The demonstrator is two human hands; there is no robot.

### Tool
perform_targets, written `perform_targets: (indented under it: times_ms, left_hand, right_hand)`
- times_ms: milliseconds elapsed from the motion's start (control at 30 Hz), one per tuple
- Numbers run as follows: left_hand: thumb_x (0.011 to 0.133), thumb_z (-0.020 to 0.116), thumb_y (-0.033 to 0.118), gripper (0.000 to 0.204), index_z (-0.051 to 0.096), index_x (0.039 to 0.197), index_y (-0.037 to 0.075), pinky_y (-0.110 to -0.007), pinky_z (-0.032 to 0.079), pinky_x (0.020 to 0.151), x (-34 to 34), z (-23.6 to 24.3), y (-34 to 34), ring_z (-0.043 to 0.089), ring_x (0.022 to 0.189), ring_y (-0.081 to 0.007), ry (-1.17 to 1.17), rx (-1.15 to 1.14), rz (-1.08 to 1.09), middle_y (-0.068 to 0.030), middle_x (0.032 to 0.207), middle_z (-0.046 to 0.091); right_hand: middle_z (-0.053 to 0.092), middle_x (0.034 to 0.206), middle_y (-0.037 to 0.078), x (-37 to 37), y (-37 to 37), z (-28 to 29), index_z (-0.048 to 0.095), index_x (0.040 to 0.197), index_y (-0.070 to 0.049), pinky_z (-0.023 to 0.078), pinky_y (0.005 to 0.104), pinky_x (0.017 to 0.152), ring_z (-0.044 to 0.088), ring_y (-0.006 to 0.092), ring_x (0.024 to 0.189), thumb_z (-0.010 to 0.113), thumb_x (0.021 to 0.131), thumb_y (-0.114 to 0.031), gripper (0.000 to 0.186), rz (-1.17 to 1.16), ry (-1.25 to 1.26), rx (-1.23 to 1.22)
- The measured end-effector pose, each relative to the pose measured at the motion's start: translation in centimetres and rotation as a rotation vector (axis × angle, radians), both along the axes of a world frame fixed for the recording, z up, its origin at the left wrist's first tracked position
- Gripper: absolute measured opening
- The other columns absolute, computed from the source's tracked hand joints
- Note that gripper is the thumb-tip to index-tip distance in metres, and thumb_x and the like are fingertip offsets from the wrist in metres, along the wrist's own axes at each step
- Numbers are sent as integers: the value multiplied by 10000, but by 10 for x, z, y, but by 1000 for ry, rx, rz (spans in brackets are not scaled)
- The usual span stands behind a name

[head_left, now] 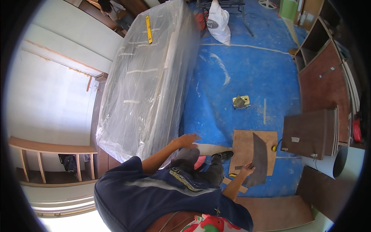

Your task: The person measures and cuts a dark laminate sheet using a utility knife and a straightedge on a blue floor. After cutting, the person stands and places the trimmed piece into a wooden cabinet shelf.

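My right hand (246, 169) grips the edge of a dark grey laminate sheet (260, 154), long and pointed at its far end. This sheet stands over a brown board (241, 141) that lies on the blue floor cover. With its fingers stretched out and holding nothing, my left hand (187, 141) hovers beside the near right corner of a large plastic-wrapped piece of furniture (135, 85). Just past the board's right edge is a yellow tape measure (274, 148). A small yellow-handled tool (232, 175) lies by the board's near left corner.
A glue tin (246, 99) stands on the blue floor cover (216, 120) ahead. Dark panels (305, 133) lean at the right, beside an open cabinet (320, 34). A yellow spirit level (148, 29) rests on the wrapped furniture. Another person (116, 11) is at the far left.
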State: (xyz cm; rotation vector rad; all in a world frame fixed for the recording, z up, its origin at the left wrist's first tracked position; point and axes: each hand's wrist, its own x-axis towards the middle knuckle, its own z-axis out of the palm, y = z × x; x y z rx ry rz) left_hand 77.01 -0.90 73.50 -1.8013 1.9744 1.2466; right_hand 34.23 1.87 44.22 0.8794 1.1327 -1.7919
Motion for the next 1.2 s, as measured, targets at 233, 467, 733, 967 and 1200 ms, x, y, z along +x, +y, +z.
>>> perform_targets:
  times_ms: [233, 467, 733, 967, 1200]
  left_hand:
    - [902, 680, 419, 602, 549, 1395, 100, -490, 467, 1043, 0, -64, -35, 541, 1283, -410, 57, 154, -15, -235, 1424, 542]
    - [930, 736, 293, 492, 606, 1323, 27, -406, 545, 878, 23, -179, -94, 711, 989, -316, 210, -2, -195, -173, 1236, 673]
    - [997, 670, 260, 407, 600, 1305, 4, -357, 526, 930, 78, -301, -175, 661, 1084, -248, 189, 213, 275, -159, 1271, 638]
    - [1013, 626, 211, 369, 596, 1323, 13, -380, 527, 951, 137, -344, -142, 658, 1136, -260, -125, 509, 474, -181, 1244, 671]
    - [1015, 615, 199, 351, 601, 1318, 22, -376, 533, 943, 174, -377, -81, 674, 1107, -251, -261, 656, 608, -161, 1233, 684]
  right_hand:
    - [616, 1288, 134, 48, 79, -136, 569, 1317, -82, 544, 415, 963, 606, 262, 1164, 597, 1005, -351, 413, 214, -216, 41]
    - [606, 1258, 161, 93, 91, -184, 507, 1333, -142, 582, 470, 842, 655, 327, 1022, 554, 1017, -443, 439, 403, -104, 228]
    - [712, 742, 153, -94, -75, -295, 692, 954, -20, 565, 395, 619, 711, 267, 651, 572, 965, -336, 339, 1187, 747, 672]
    - [686, 1138, 214, -264, -175, -408, 581, 1287, -111, 517, 507, 930, 661, 401, 1071, 664, 895, -400, 494, 1405, 1389, 1115]
    - [484, 1473, 289, -354, -221, -503, 322, 1519, 47, 414, 461, 1097, 480, 430, 1364, 708, 799, -609, 1048, 1493, 887, 1324]
